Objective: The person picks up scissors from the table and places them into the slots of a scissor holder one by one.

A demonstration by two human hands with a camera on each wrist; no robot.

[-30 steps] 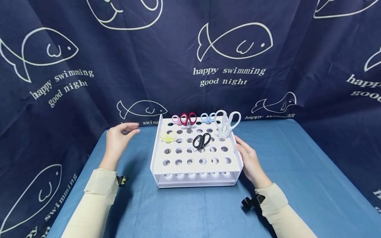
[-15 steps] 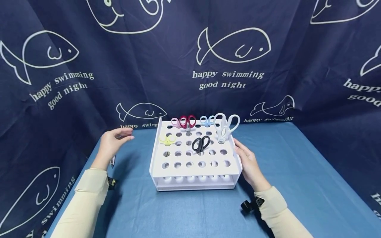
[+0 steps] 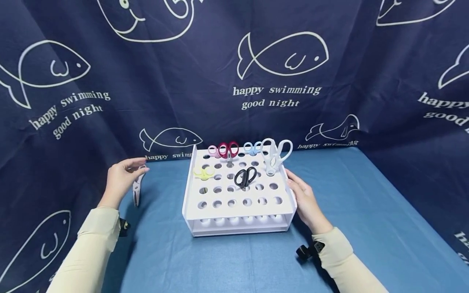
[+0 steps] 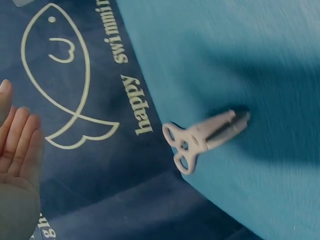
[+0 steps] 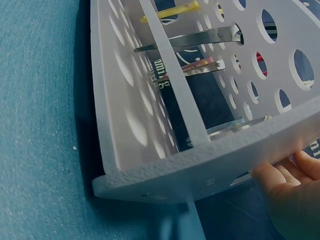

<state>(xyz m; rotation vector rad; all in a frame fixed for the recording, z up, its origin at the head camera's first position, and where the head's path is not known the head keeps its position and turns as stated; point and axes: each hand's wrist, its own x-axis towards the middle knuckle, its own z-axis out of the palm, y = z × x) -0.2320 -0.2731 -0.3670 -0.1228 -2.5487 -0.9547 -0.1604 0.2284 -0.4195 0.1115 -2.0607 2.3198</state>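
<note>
My left hand [image 3: 122,179] hovers over the left side of the table, fingers extended and thumb apart, holding nothing. Just below it, near the table's edge, lies a pair of pale pinkish scissors [image 3: 136,191]; the left wrist view shows these scissors [image 4: 205,135] apart from the left hand [image 4: 20,160]. My right hand [image 3: 305,199] grips the right side panel of a white holed rack [image 3: 238,209]. In the right wrist view its fingers [image 5: 280,175] meet the rack's outer wall, fingertips partly hidden.
Standing in the rack's holes are red scissors [image 3: 228,150], black scissors [image 3: 244,178], yellow scissors [image 3: 203,173], pink scissors [image 3: 213,151], light-blue scissors [image 3: 252,148] and large white scissors [image 3: 272,158]. A dark fish-print curtain [image 3: 205,81] hangs behind the blue table [image 3: 234,264].
My left hand has moved left and slightly down, away from the rack, and the pale scissors beneath it have come into view. The right hand stays at the rack's side.
</note>
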